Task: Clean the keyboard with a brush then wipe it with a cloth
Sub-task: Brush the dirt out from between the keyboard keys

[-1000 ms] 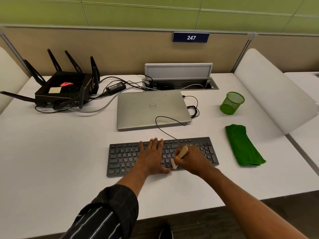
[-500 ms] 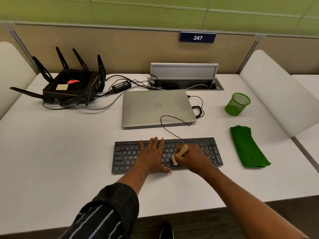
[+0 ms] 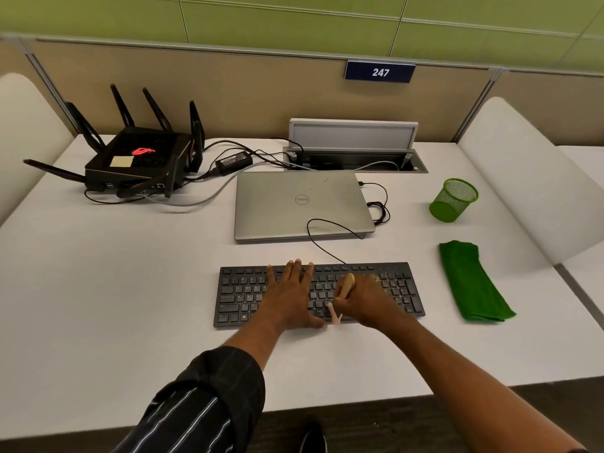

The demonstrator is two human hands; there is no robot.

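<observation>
A black keyboard [image 3: 238, 295] lies on the white desk in front of me. Flat on its middle keys rests my left hand [image 3: 289, 295], fingers spread. My right hand [image 3: 367, 300] grips a small brush [image 3: 345, 284] with a wooden handle. The brush's pale tip touches the keys near the keyboard's front edge, between my two hands. Light specks of dirt show on the right-hand keys. A folded green cloth [image 3: 470, 286] lies on the desk to the right of the keyboard, untouched.
A shut silver laptop [image 3: 299, 204] sits behind the keyboard, with the keyboard's thin cable looping over it. A black router [image 3: 140, 161] with antennas stands at the back left. A green mesh cup [image 3: 453, 200] stands at the back right. White dividers flank the desk [image 3: 98, 289].
The brush tip has slid toward the keyboard's front edge. My left hand stays pressed on the keys. My head has shifted, so the scene sits further right in view.
</observation>
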